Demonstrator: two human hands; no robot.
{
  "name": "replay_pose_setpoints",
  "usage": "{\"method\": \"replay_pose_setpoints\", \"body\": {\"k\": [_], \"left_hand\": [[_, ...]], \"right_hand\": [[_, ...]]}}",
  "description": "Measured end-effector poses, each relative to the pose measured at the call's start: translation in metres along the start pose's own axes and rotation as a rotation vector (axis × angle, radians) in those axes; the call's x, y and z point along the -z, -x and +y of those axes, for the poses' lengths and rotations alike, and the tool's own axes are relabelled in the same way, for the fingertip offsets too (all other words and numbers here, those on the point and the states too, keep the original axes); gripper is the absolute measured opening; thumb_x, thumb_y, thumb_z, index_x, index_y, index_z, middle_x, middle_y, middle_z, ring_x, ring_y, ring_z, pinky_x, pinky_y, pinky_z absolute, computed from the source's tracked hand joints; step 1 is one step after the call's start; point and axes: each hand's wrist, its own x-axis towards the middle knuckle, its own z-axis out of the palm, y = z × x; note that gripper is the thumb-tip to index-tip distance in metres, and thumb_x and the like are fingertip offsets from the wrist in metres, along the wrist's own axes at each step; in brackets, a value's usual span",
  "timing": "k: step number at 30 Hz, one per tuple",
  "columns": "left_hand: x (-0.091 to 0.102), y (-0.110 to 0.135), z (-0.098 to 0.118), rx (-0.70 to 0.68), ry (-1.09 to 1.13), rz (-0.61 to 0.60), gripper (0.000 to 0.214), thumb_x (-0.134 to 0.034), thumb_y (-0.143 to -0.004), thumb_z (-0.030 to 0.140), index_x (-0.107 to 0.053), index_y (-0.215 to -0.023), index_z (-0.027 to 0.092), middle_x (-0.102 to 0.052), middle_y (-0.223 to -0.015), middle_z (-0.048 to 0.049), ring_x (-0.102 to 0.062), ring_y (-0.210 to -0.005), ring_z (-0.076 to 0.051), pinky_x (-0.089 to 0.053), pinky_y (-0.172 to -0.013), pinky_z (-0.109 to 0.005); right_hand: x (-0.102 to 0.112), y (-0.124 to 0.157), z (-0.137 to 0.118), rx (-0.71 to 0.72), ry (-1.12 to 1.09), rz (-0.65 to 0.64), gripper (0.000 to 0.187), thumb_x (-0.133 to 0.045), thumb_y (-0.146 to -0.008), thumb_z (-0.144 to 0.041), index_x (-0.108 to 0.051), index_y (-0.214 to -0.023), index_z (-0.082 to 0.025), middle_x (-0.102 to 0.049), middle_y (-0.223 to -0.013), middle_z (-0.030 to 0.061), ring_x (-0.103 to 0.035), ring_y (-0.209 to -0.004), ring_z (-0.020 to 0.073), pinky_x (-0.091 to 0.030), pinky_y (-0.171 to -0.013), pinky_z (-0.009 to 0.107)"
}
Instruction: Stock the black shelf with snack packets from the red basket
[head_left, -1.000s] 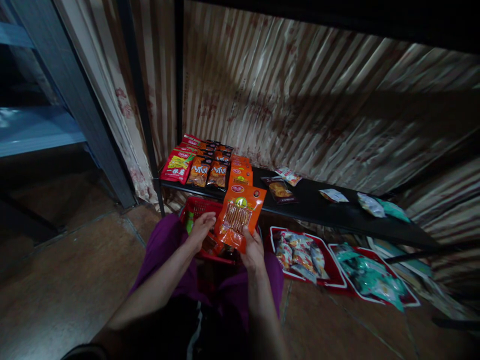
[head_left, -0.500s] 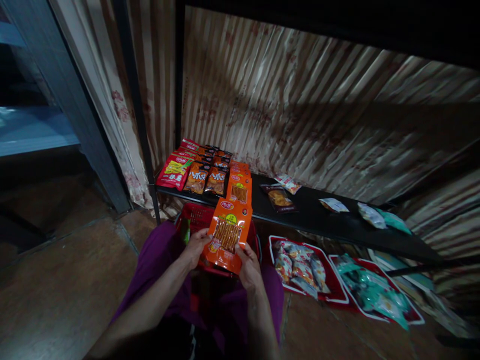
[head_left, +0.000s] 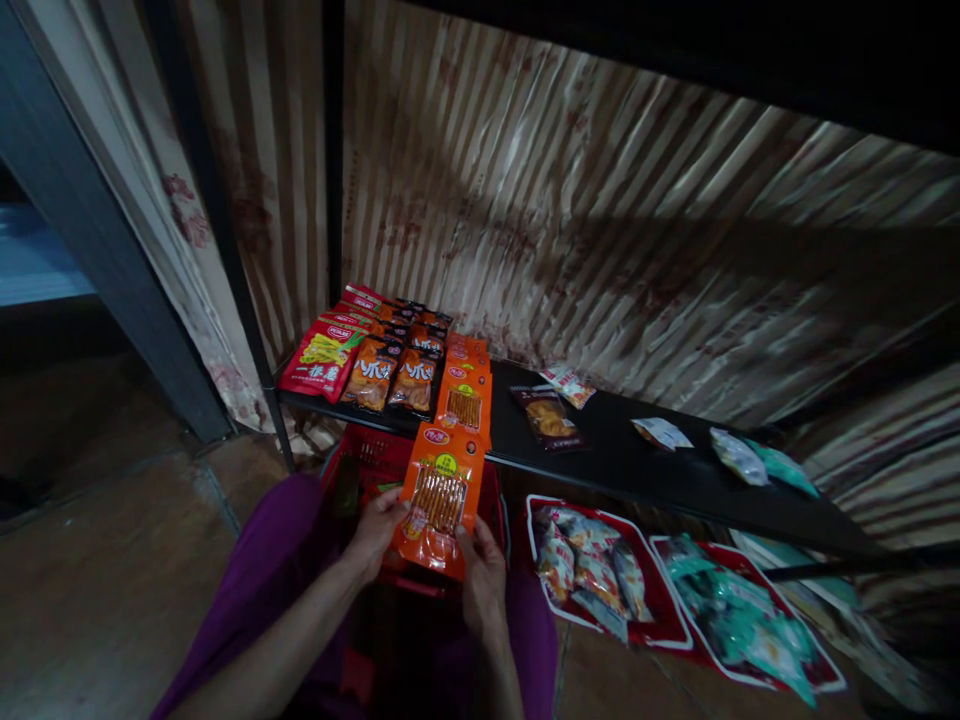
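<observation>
An orange snack packet (head_left: 439, 500) with a window showing thin brown sticks is held between my two hands, tilted, above a red basket (head_left: 360, 445). My left hand (head_left: 377, 530) pinches its left edge, and my right hand (head_left: 482, 575) grips the lower right edge with the thumb on the front. Just beyond its top edge, a matching orange packet (head_left: 465, 405) lies at the front of a row on the black shelf (head_left: 600, 475). Left of that row lie black-and-orange packets (head_left: 412, 380) and red packets (head_left: 324, 358).
Farther right on the shelf lie a dark brown packet (head_left: 550, 418) and several scattered packets. On the floor, one red basket (head_left: 664, 615) holds white-and-red packets and another (head_left: 825, 670) holds teal packets. Black posts (head_left: 334, 150) and a striped curtain (head_left: 465, 200) stand around the shelf.
The view has shifted, so the shelf and its rows appear lower and larger. Both hands still hold the orange packet, which sits slightly lower and farther left in the picture.
</observation>
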Motion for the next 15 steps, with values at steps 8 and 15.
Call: {"method": "replay_pose_setpoints", "body": {"k": [8, 15], "left_hand": [[-0.047, -0.048, 0.021, -0.151, -0.168, -0.028, 0.022, -0.060, -0.069, 0.014, -0.067, -0.090, 0.016, -0.070, -0.084, -0.0033, -0.063, -0.073, -0.017, -0.047, -0.068, -0.026], [-0.079, -0.110, 0.029, -0.259, -0.283, 0.033, 0.029, -0.061, -0.067, 0.007, -0.066, -0.092, 0.019, -0.070, -0.085, -0.0030, -0.062, -0.085, -0.020, -0.047, -0.080, -0.029]], "right_hand": [[-0.004, -0.060, -0.022, 0.080, -0.018, 0.127, 0.042, -0.075, -0.062, -0.034, -0.068, -0.101, -0.020, -0.073, -0.091, 0.0040, -0.068, -0.080, 0.0229, -0.055, -0.071, 0.035], [0.009, -0.144, -0.028, 0.244, 0.151, 0.117, 0.036, -0.069, -0.066, -0.036, -0.069, -0.097, -0.019, -0.073, -0.087, 0.0038, -0.067, -0.077, 0.0205, -0.053, -0.069, 0.033]]}}
